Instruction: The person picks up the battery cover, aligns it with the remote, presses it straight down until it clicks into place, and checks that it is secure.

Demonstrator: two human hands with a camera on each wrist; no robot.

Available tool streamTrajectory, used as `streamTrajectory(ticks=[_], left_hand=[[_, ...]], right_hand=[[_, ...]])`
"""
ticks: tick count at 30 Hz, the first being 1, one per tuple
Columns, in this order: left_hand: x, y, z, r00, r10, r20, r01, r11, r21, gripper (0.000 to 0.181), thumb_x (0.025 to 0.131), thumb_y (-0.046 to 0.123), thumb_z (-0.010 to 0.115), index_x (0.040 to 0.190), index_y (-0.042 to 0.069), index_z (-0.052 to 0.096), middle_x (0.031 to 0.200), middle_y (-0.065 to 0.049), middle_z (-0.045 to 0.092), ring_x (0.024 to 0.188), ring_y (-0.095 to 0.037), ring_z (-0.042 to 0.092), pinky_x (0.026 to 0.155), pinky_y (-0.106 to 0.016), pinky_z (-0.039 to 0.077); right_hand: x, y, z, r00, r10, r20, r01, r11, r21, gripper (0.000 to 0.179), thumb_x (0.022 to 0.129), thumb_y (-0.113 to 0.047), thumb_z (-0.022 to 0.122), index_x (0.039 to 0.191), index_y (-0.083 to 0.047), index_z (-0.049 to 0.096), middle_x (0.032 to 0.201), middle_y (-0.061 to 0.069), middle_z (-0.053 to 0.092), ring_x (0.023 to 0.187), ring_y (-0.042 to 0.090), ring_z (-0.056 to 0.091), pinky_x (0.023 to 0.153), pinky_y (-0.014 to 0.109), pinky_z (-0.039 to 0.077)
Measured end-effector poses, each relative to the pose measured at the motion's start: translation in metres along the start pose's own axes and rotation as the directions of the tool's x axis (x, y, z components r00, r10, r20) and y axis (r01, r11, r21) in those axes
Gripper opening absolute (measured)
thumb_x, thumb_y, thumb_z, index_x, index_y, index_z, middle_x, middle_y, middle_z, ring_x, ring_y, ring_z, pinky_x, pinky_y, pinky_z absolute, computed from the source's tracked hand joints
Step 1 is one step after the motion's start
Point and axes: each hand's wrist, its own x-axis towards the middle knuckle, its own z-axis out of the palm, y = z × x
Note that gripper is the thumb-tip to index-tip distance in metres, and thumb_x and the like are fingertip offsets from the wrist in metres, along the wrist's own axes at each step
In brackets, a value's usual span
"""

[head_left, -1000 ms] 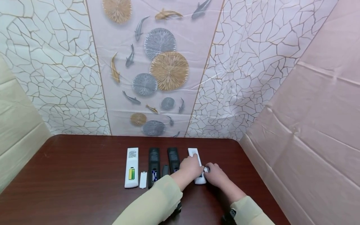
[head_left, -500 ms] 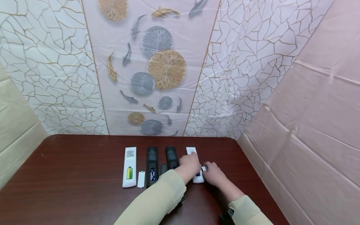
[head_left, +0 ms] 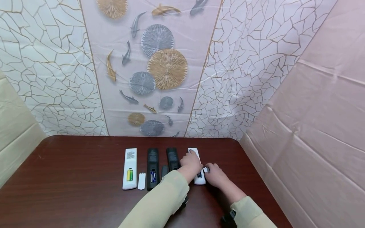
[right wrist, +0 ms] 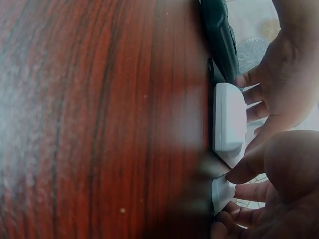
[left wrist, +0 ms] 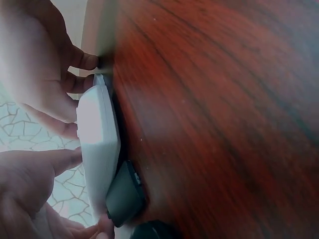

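Observation:
My left hand (head_left: 191, 163) lies over the white remote control (head_left: 200, 180) at the right of the row, which is back side up with its battery slot partly covered by my fingers. In the left wrist view its thumb and fingertips hold the two sides of the remote control (left wrist: 97, 127). Just to the right, my right hand (head_left: 216, 176) pinches a small white battery cover (head_left: 206, 170) between thumb and fingers. The right wrist view has this cover (right wrist: 222, 193) low over the table, close beside the remote's near end.
Left of my hands lie two black remotes (head_left: 152, 158) and a white remote (head_left: 130, 160) with batteries in its slot. A white cover (head_left: 141, 181) and a dark grey cover (head_left: 164, 171) lie among them on the brown table (head_left: 71, 177). A patterned wall cloth hangs behind.
My left hand has moved slightly toward the far end of the white remote control. The right hand still pinches the battery cover beside it. The head view has shifted a little.

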Motion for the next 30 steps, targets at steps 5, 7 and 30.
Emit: streamTrajectory(ticks=[5,7,30], left_hand=[[0.001,-0.002,-0.002,1.000,-0.006,0.017,0.007,0.999,-0.039,0.093,0.086,0.053,0.072,0.151,-0.001,0.033,0.125,-0.019,0.062,0.110,-0.031,0.061,0.090,-0.046,0.052],[0.003,-0.003,-0.002,0.999,-0.011,0.034,0.013,0.998,-0.062,0.094,0.085,0.053,0.073,0.151,0.000,0.032,0.121,-0.018,0.064,0.108,-0.032,0.062,0.093,-0.047,0.049],[0.020,-0.016,-0.005,0.993,0.027,0.111,0.022,0.907,-0.420,0.025,0.096,0.028,0.063,0.098,0.004,0.070,0.082,-0.006,0.063,0.067,-0.018,0.059,0.060,-0.033,0.050]], right_hand=[[0.001,0.000,0.000,1.000,0.011,0.020,-0.012,1.000,0.011,0.037,0.091,-0.010,0.053,0.125,0.001,0.061,0.122,0.021,0.056,0.109,0.038,0.058,0.089,0.052,0.049],[0.001,0.000,0.001,0.999,0.017,0.029,-0.018,1.000,0.017,0.037,0.092,-0.010,0.052,0.127,0.001,0.060,0.123,0.021,0.055,0.109,0.036,0.058,0.089,0.051,0.049],[0.003,0.001,-0.002,0.998,0.047,0.042,-0.048,0.999,0.024,0.036,0.092,-0.010,0.055,0.127,0.000,0.060,0.121,0.019,0.057,0.106,0.028,0.058,0.089,0.047,0.049]])
